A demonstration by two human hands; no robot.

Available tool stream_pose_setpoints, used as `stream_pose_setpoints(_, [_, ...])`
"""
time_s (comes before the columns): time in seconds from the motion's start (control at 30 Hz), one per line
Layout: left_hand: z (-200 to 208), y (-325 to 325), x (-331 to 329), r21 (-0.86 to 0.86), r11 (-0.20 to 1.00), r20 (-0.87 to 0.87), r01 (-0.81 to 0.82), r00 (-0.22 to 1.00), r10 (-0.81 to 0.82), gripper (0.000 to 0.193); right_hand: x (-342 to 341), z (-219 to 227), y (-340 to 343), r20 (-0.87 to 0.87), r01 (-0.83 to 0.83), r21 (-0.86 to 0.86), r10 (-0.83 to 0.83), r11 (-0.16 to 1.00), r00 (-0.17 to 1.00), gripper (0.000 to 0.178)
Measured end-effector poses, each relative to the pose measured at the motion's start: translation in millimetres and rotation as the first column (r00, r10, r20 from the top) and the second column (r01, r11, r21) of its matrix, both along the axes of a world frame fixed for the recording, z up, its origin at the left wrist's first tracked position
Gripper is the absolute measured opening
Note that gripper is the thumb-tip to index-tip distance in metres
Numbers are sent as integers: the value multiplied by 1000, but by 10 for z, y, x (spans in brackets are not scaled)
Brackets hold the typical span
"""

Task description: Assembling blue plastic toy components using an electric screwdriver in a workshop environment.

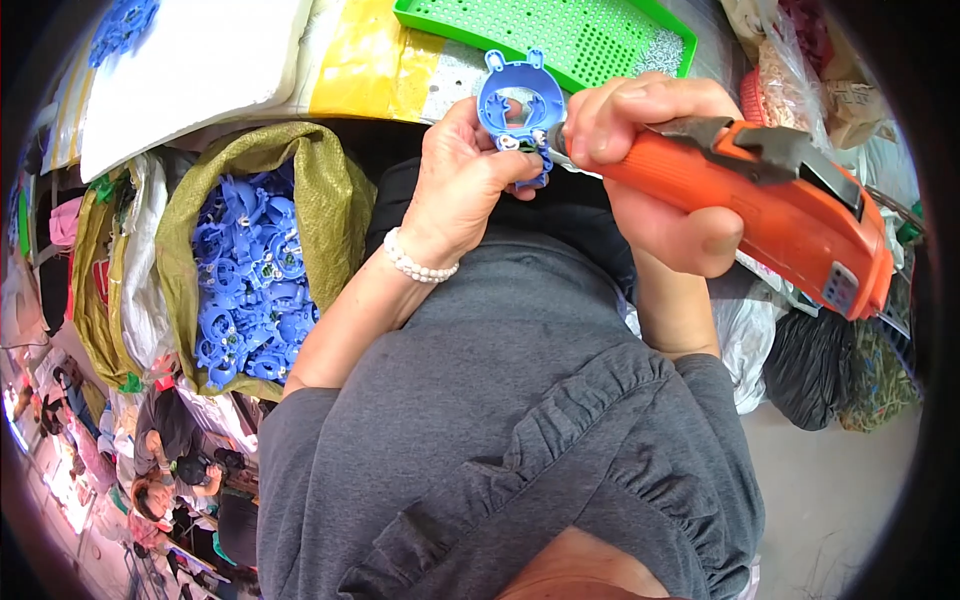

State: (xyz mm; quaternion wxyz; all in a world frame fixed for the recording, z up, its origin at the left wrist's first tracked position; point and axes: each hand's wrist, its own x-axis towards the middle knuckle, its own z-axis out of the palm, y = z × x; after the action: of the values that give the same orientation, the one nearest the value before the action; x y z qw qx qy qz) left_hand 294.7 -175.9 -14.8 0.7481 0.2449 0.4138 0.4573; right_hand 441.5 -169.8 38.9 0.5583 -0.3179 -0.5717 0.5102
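My left hand (pixel 470 170) is closed on a blue plastic casing (pixel 519 88) with two small ear-like knobs and a round opening, its thumb pressing the lower part. In my right hand (pixel 650 150) is an orange electric screwdriver (pixel 755 205), gripped round its body. The tool's front end meets the lower right side of the casing, though my fingers partly hide the tip. Just beyond the casing lies a green perforated tray (pixel 560 35) with a heap of small silvery screws (pixel 660 52) in its right corner.
An olive woven sack (pixel 340 190) full of similar blue casings (pixel 260 275) stands at my left. A white board (pixel 190 70) carries another blue piece (pixel 122 30) at the far left. Plastic bags, one black (pixel 812 365), lie at the right. Another person (pixel 160 470) is at the lower left.
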Motion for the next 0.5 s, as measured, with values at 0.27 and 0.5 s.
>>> stream_pose_setpoints(0.27, [-52, 40, -44, 34, 991, 69, 130, 989, -132, 36, 190, -52, 261, -263, -173, 222, 230, 959, 937, 88])
stream_pose_setpoints(0.5, [-38, 69, -73, -1, 994, 80, 113, 990, -112, 42, 452, -104, 727, -289, 19, 211, 43, 977, 956, 82])
